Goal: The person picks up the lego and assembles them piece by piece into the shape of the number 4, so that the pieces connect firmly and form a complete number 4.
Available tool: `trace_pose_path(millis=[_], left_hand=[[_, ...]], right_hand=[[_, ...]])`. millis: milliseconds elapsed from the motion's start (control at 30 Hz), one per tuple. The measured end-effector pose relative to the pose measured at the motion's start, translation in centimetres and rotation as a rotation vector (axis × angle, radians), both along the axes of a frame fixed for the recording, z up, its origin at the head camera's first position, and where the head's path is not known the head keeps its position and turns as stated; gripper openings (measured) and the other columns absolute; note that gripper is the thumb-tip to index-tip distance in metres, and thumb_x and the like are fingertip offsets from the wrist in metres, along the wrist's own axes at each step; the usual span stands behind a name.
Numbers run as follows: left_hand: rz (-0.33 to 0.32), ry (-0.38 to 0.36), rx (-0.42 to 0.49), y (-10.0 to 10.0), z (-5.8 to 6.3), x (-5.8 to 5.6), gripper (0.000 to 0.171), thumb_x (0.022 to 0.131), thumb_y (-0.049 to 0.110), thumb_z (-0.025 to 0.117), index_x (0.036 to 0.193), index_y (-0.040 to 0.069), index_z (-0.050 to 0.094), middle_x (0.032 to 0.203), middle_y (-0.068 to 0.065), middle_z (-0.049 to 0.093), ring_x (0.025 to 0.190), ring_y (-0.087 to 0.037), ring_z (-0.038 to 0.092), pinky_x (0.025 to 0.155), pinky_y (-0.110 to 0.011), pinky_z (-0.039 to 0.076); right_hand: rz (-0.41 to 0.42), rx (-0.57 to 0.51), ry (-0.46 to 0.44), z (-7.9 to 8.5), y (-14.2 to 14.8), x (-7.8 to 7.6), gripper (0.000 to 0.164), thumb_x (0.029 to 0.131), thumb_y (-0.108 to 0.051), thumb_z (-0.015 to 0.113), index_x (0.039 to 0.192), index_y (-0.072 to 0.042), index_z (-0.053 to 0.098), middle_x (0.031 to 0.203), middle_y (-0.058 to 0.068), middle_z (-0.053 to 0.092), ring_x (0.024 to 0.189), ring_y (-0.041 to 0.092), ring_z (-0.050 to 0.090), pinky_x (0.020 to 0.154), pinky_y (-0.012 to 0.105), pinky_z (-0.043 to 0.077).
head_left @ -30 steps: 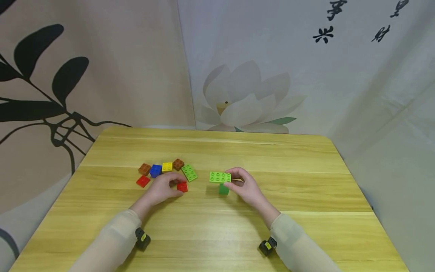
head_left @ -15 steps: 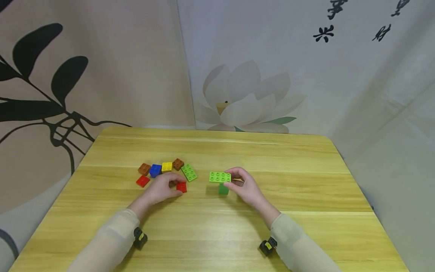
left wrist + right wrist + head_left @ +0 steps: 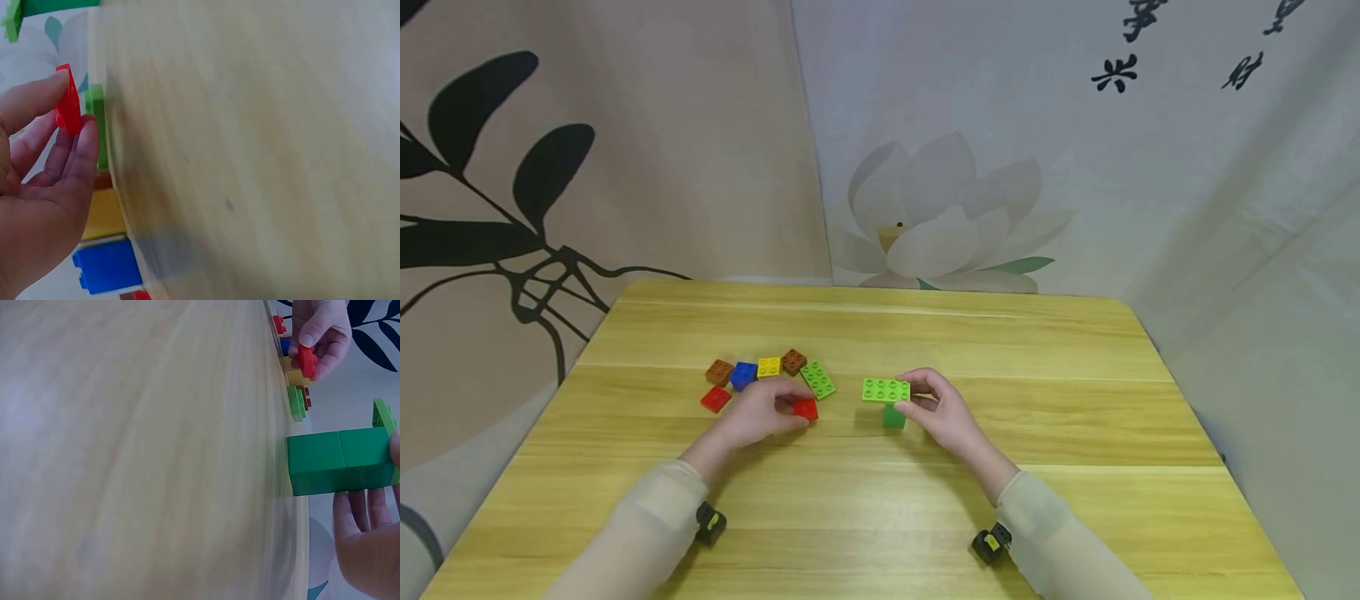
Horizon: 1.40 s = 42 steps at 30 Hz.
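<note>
My left hand pinches a thin red toy brick between thumb and fingertips. In the left wrist view that red brick is held off the table. To its right, my right hand grips the right end of a flat lime-green brick with eight-stud shape. Beneath this lies a dark green stack, which the right wrist view shows as two green blocks joined one on the other, standing on the table. The lime brick overhangs the stack on the left.
Beyond the left hand lie loose bricks: an orange-brown one, a blue one, a yellow one, a dark brown one, a second lime-green one and another red one. The wooden table meets a curtain behind.
The left hand has shifted the red brick slightly to the right and tilted it. My right hand and the green stack have stayed in place.
</note>
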<state>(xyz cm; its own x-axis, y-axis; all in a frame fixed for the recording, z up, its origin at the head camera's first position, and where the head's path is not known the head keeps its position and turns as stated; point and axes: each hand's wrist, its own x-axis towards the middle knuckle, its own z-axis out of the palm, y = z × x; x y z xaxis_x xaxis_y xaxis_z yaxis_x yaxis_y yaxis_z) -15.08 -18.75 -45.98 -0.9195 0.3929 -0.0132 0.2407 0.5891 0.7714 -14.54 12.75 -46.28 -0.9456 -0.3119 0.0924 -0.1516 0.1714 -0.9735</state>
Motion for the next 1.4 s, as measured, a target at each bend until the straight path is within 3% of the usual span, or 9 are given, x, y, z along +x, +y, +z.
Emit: trace_pose_path(millis=[367,567,733,1000,1167,1400], left_hand=[[0.017,0.048,0.069,3.1,2.3,0.1,0.038,0.083,0.01,0.081,0.119,0.01,0.071,0.114,-0.001,0.064,0.105,-0.022,0.06,0.094,-0.042,0.05],[-0.029,0.124,0.164,4.9,4.1,-0.1,0.037,0.083,0.007,0.081,0.118,0.008,0.071,0.113,-0.002,0.065,0.103,-0.019,0.062,0.093,-0.038,0.053],[-0.076,0.194,0.162,6.3,5.1,-0.3,0.035,0.084,0.01,0.08,0.119,0.008,0.072,0.114,-0.003,0.066,0.101,-0.02,0.063,0.091,-0.04,0.054],[-0.09,0.211,0.145,8.0,5.5,-0.5,0.034,0.084,0.009,0.08,0.118,0.008,0.072,0.113,-0.005,0.065,0.097,-0.019,0.062,0.087,-0.04,0.055],[-0.079,0.198,0.134,8.4,5.5,-0.6,0.033,0.084,0.007,0.079,0.117,0.007,0.073,0.113,-0.006,0.065,0.098,-0.021,0.062,0.089,-0.046,0.054],[-0.062,0.201,0.138,8.4,5.6,-0.5,0.033,0.085,0.008,0.078,0.118,0.007,0.072,0.114,-0.005,0.065,0.099,-0.021,0.062,0.089,-0.044,0.054]], right_hand=[[-0.004,-0.001,0.002,0.2,0.0,0.1,0.035,0.09,-0.002,0.071,0.123,0.0,0.059,0.117,0.016,0.059,0.11,0.031,0.057,0.098,0.042,0.05],[-0.007,-0.003,-0.002,0.2,0.0,0.1,0.035,0.09,-0.001,0.071,0.123,0.0,0.059,0.117,0.016,0.059,0.11,0.03,0.057,0.098,0.043,0.049],[-0.003,-0.013,0.003,0.1,0.0,0.0,0.034,0.09,-0.002,0.071,0.122,0.0,0.059,0.118,0.016,0.059,0.11,0.031,0.057,0.098,0.044,0.049],[0.004,0.002,-0.003,0.1,0.0,0.0,0.034,0.091,-0.004,0.071,0.123,-0.001,0.058,0.12,0.015,0.058,0.112,0.03,0.056,0.099,0.04,0.049],[0.004,-0.004,0.001,0.0,-0.1,0.1,0.034,0.092,-0.004,0.07,0.123,0.0,0.058,0.12,0.015,0.058,0.112,0.03,0.056,0.1,0.041,0.049],[0.003,-0.025,0.01,-0.1,-0.1,0.1,0.033,0.092,-0.003,0.07,0.123,0.0,0.058,0.119,0.016,0.058,0.11,0.03,0.056,0.099,0.041,0.049]])
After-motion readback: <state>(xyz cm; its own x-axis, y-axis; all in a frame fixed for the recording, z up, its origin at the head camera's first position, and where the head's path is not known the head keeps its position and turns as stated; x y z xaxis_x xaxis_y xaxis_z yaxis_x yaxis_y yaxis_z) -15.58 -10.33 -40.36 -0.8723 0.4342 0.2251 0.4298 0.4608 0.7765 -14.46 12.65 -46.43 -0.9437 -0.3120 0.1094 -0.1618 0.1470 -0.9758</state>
